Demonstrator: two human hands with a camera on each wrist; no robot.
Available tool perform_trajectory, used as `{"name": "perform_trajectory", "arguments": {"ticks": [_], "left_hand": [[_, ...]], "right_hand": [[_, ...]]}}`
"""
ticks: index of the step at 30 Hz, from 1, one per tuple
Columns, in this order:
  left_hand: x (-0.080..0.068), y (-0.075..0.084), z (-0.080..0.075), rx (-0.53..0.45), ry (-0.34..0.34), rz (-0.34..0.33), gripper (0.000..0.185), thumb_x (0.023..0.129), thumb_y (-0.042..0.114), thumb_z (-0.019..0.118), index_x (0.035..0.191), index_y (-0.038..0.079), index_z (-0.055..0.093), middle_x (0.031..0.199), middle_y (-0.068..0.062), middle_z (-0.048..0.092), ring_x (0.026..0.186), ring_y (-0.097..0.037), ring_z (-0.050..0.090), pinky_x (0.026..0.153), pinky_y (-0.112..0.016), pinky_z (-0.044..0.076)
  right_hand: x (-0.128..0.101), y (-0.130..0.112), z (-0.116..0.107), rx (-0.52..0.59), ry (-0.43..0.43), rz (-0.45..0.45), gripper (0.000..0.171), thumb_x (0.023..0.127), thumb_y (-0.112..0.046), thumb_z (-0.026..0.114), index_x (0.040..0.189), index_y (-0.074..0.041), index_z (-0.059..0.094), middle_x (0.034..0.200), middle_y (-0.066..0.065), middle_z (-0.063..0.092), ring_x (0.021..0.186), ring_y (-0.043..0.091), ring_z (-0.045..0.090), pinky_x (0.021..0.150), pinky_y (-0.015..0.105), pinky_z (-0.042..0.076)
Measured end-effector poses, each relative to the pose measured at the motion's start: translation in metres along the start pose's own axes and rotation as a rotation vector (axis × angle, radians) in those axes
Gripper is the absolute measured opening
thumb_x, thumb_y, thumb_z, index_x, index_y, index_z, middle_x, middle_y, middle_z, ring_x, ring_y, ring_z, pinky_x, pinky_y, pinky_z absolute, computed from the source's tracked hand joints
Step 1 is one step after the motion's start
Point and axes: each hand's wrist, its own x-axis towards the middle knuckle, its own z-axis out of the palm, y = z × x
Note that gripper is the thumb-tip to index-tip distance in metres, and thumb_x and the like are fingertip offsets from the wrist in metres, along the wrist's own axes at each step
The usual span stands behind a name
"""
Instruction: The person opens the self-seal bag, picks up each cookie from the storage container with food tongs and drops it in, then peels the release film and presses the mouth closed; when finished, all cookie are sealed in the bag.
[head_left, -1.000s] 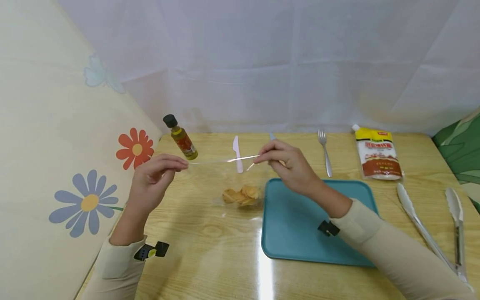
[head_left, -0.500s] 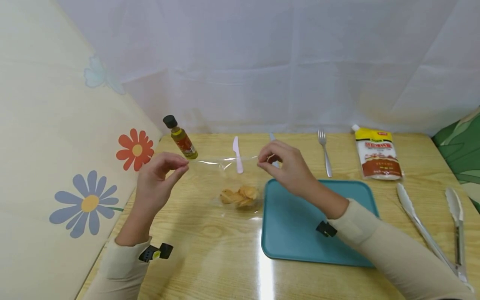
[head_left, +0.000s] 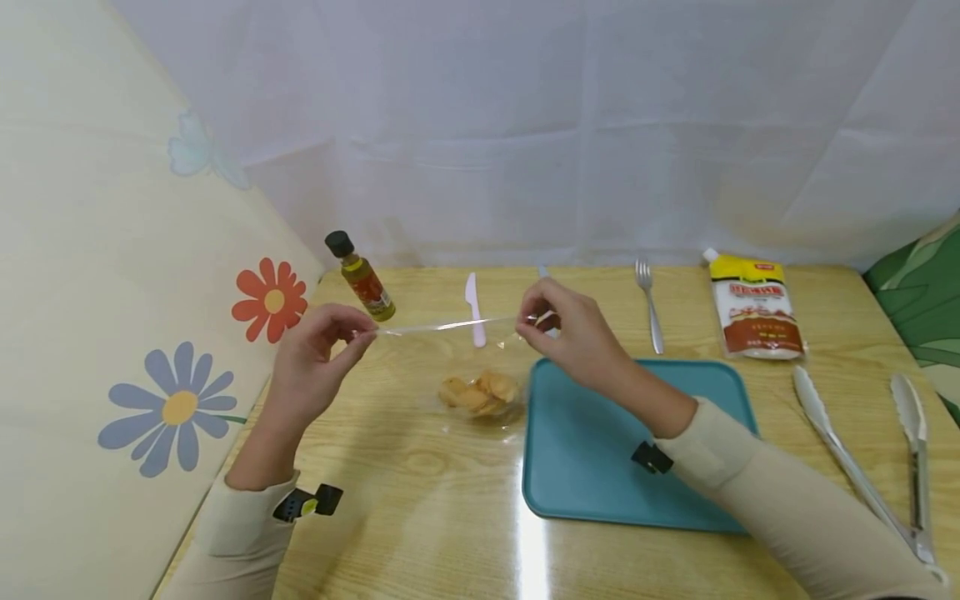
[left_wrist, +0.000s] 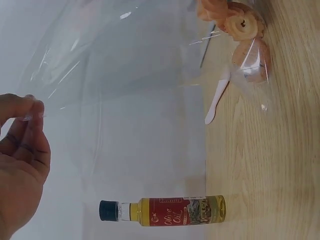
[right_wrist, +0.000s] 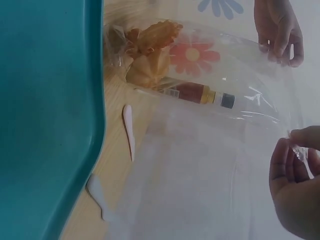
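A clear plastic bag (head_left: pixel 450 326) hangs between my two hands, its top edge stretched nearly straight. My left hand (head_left: pixel 315 362) pinches one top corner between thumb and fingertips. At the other end, my right hand (head_left: pixel 576 337) pinches the opposite corner; in the right wrist view, a crumpled bit of film (right_wrist: pixel 299 152) sticks out of its grip. Several golden, ruffled snack pieces (head_left: pixel 483 393) lie at the bottom of the bag. The left wrist view shows one snack piece (left_wrist: pixel 243 24) with a small dark hole at its centre.
Left of the bag stands an olive oil bottle (head_left: pixel 367 287). Behind it lie a pink knife (head_left: pixel 472 296) and a partly hidden blue knife (head_left: pixel 543 272). A teal tray (head_left: pixel 600 467), fork (head_left: pixel 650 308), sauce pouch (head_left: pixel 756 308) and metal tongs (head_left: pixel 911 433) are to the right.
My right fingers have curled in more around the bag's corner, and a small piece jutting below them no longer shows. The bag's edge sagged, then straightened. My left hand moved slightly right.
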Motion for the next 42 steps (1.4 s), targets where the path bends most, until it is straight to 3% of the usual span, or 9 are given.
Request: {"name": "perform_trajectory", "arguments": {"ticks": [5,11,17,21,24,28,33,37,42], "left_hand": [[0.001,0.0,0.0,0.05,-0.049,-0.021,0.023,0.092,-0.015,0.067,0.11,-0.002,0.07,0.102,-0.005,0.068,0.093,-0.011,0.06,0.081,-0.014,0.049],[0.005,0.004,0.002,0.155,-0.1,-0.004,0.022,0.092,-0.012,0.068,0.111,0.0,0.071,0.101,-0.01,0.07,0.091,-0.008,0.056,0.079,-0.01,0.048],[0.006,0.001,0.007,0.227,-0.124,0.043,0.026,0.092,-0.016,0.063,0.109,0.001,0.071,0.1,-0.008,0.069,0.089,-0.008,0.056,0.076,-0.014,0.046],[0.01,0.008,0.009,0.236,-0.106,0.088,0.034,0.091,-0.016,0.054,0.113,0.004,0.071,0.105,-0.006,0.07,0.097,-0.014,0.058,0.081,-0.023,0.045],[0.015,0.02,0.014,0.312,-0.13,0.175,0.028,0.091,-0.005,0.061,0.117,0.003,0.071,0.112,-0.009,0.071,0.105,-0.024,0.059,0.089,-0.037,0.045],[0.025,0.043,0.029,0.564,-0.255,0.239,0.035,0.092,0.025,0.077,0.121,0.005,0.072,0.117,-0.011,0.071,0.111,-0.032,0.058,0.094,-0.053,0.044],[0.034,0.061,0.049,0.783,-0.464,0.142,0.04,0.089,0.041,0.082,0.115,0.011,0.076,0.111,-0.005,0.075,0.106,-0.028,0.061,0.091,-0.054,0.047],[0.038,0.061,0.058,0.723,-0.541,0.108,0.021,0.09,0.027,0.083,0.103,0.011,0.078,0.098,-0.002,0.076,0.093,-0.024,0.067,0.084,-0.047,0.054],[0.04,0.058,0.063,0.609,-0.553,0.085,0.005,0.094,0.017,0.078,0.093,0.012,0.078,0.087,0.001,0.074,0.084,-0.02,0.069,0.076,-0.039,0.057]], "right_hand": [[0.002,-0.003,0.002,-0.055,-0.095,0.003,0.03,0.093,-0.002,0.073,0.122,-0.002,0.063,0.1,0.008,0.065,0.091,0.019,0.064,0.079,0.033,0.058],[0.011,-0.011,0.004,-0.176,-0.233,0.033,0.039,0.096,-0.024,0.077,0.13,-0.009,0.066,0.112,0.002,0.069,0.103,0.021,0.065,0.088,0.039,0.055],[0.017,-0.01,0.011,-0.228,-0.384,0.132,0.022,0.096,-0.023,0.076,0.116,-0.012,0.075,0.099,-0.003,0.074,0.088,0.01,0.068,0.076,0.028,0.056],[0.016,-0.012,0.013,-0.267,-0.381,0.13,0.014,0.097,-0.023,0.075,0.108,-0.015,0.077,0.091,-0.007,0.074,0.081,0.005,0.066,0.071,0.027,0.055],[0.018,-0.018,0.012,-0.288,-0.381,0.127,0.015,0.097,-0.027,0.075,0.108,-0.015,0.077,0.091,-0.009,0.073,0.08,0.005,0.065,0.071,0.027,0.055],[0.023,-0.025,0.01,-0.296,-0.386,0.123,0.016,0.097,-0.029,0.075,0.106,-0.016,0.077,0.09,-0.009,0.074,0.078,0.006,0.067,0.07,0.027,0.055],[0.025,-0.029,0.013,-0.302,-0.387,0.105,0.014,0.097,-0.027,0.075,0.105,-0.015,0.078,0.089,-0.007,0.075,0.079,0.007,0.068,0.07,0.025,0.055],[0.026,-0.029,0.018,-0.287,-0.372,0.089,0.012,0.096,-0.025,0.076,0.102,-0.015,0.079,0.087,-0.008,0.075,0.077,0.006,0.068,0.068,0.023,0.055],[0.026,-0.029,0.023,-0.265,-0.356,0.08,0.009,0.096,-0.022,0.076,0.099,-0.015,0.081,0.084,-0.008,0.075,0.07,0.007,0.066,0.063,0.024,0.053]]}}
